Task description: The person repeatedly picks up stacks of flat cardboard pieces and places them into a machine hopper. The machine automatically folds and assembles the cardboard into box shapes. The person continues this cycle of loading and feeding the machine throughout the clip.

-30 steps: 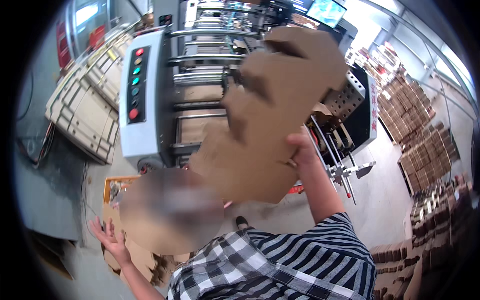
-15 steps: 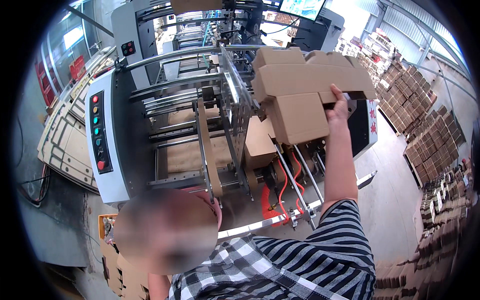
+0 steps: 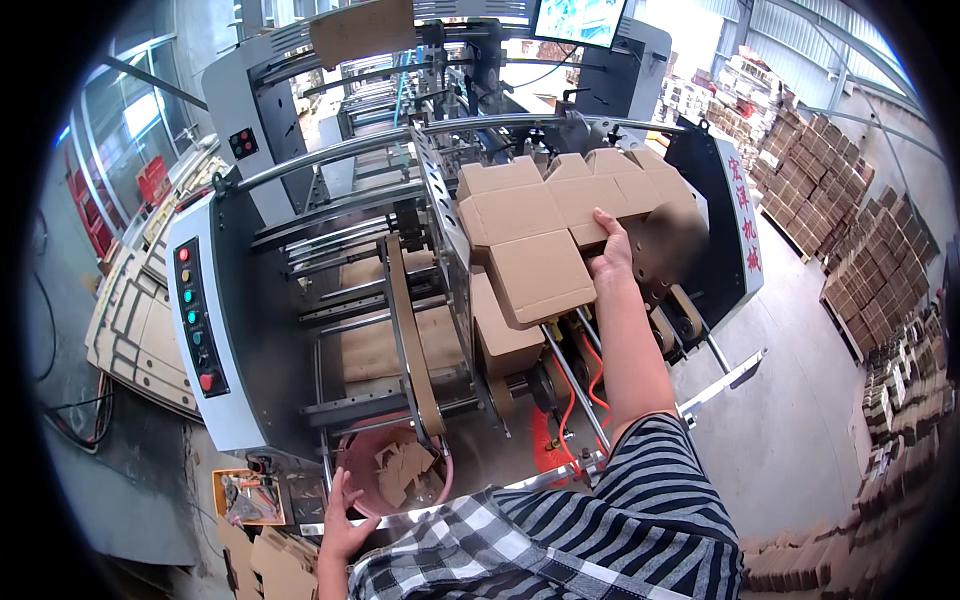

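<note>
Closest to me, the person's left hand (image 3: 345, 530) hangs beside the metal rail (image 3: 408, 517) along the machine (image 3: 270, 330), fingers spread and nothing in them. Just past it, a pink tub (image 3: 363, 470) holds cardboard scraps (image 3: 405, 468), with a yellow crate (image 3: 219, 492) to its left.

Further in, the right hand (image 3: 612, 255) has its fingers on a brown cardboard blank (image 3: 535, 270), gripping the near edge at the inner corner where the square flap meets the long strip; how they wrap underneath I can't make out. The blank is over the machine's right half, above a brown cardboard block (image 3: 507, 337); whether the two touch, I can't tell.

I'd reckon it light for its spread, stiff across each panel but ready to bend at the creases, dry enough not to slip, its tabs easily dented. That inner corner looks a sensible hold, near the middle; pinching an outer tab would likely let the rest droop.

Beyond, there's a lit screen (image 3: 580, 20), and off right, stacks of brown cardboard (image 3: 805, 185).
</note>
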The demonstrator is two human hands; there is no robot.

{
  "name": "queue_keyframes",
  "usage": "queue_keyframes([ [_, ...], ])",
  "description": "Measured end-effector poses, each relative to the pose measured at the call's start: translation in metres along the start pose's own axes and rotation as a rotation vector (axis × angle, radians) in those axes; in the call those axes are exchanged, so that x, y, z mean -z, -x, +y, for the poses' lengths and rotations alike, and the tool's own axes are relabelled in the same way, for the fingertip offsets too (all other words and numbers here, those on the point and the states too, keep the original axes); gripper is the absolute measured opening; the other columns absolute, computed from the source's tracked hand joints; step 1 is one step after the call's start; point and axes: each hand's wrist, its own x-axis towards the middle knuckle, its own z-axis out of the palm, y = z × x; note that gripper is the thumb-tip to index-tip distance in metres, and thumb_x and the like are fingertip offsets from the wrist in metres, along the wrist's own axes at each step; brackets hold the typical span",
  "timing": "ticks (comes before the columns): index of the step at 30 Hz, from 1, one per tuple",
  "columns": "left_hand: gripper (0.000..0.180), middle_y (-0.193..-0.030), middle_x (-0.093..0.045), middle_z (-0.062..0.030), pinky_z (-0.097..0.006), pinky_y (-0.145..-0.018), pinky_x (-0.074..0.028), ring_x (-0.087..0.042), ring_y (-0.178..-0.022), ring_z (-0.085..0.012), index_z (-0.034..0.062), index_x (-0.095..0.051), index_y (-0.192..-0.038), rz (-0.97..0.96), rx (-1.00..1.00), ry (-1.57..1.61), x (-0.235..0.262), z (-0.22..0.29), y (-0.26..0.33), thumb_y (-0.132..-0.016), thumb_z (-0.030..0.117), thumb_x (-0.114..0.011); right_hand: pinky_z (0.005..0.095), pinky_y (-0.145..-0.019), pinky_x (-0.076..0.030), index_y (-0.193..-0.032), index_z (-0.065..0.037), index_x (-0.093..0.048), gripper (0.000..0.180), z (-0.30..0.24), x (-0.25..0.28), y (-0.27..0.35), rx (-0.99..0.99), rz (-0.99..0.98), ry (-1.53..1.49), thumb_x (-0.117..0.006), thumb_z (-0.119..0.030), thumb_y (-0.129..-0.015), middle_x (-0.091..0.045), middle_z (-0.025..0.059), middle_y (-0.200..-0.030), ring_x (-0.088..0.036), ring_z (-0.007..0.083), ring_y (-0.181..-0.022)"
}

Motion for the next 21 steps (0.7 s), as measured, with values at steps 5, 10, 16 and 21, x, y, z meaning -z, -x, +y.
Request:
queue_keyframes([
  [5, 0.103, -0.143, -0.036, -0.0178, -0.038, -0.098, -0.044, -0.053, -0.115, -0.0275, 0.0112, -0.021, -0.148, -0.04, 0.015, -0.015, -0.003, -0.017, -0.001, -0.062, 0.006, -0.078, 0.0568, -0.093, -0.045, -0.119, -0.004, -0.051, 0.052, -0.015, -0.011, -0.015, 0.005, 0.064, 0.068, -0.072, -0.01, -0.073, -0.058, 0.0154, -0.112, -0.056, 0.0359, -0.106],
  [10, 0.103, -0.143, -0.036, -0.0174, -0.038, -0.098, -0.044, -0.051, -0.118, -0.0264, 0.0114, -0.021, -0.148, -0.111, 0.069, -0.011, -0.001, -0.022, -0.001, -0.063, 0.006, -0.079, 0.0566, -0.092, -0.046, -0.121, -0.004, -0.05, 0.056, -0.015, -0.013, 0.0, 0.0, 0.032, 0.107, -0.074, -0.013, -0.071, -0.057, 0.0162, -0.115, -0.056, 0.0363, -0.106],
  [16, 0.102, -0.142, -0.035, -0.0154, -0.037, -0.097, -0.045, -0.052, -0.117, -0.0256, 0.0113, -0.021, -0.148, -0.154, 0.075, -0.032, -0.004, -0.026, -0.011, -0.064, 0.006, -0.079, 0.0553, -0.094, -0.045, -0.12, -0.002, -0.049, 0.054, -0.027, -0.025, 0.003, -0.02, 0.06, 0.126, -0.073, -0.012, -0.073, -0.056, 0.0171, -0.114, -0.056, 0.0358, -0.106],
  [21, 0.102, -0.141, -0.036, -0.0161, -0.036, -0.097, -0.045, -0.054, -0.115, -0.0267, 0.0101, -0.021, -0.147, -0.22, 0.08, -0.078, -0.009, -0.021, -0.016, -0.064, 0.008, -0.08, 0.0543, -0.091, -0.048, -0.12, -0.001, -0.048, 0.056, -0.026, -0.028, -0.013, -0.027, 0.085, 0.23, -0.074, -0.014, -0.073, -0.057, 0.0171, -0.111, -0.058, 0.0355, -0.101],
])
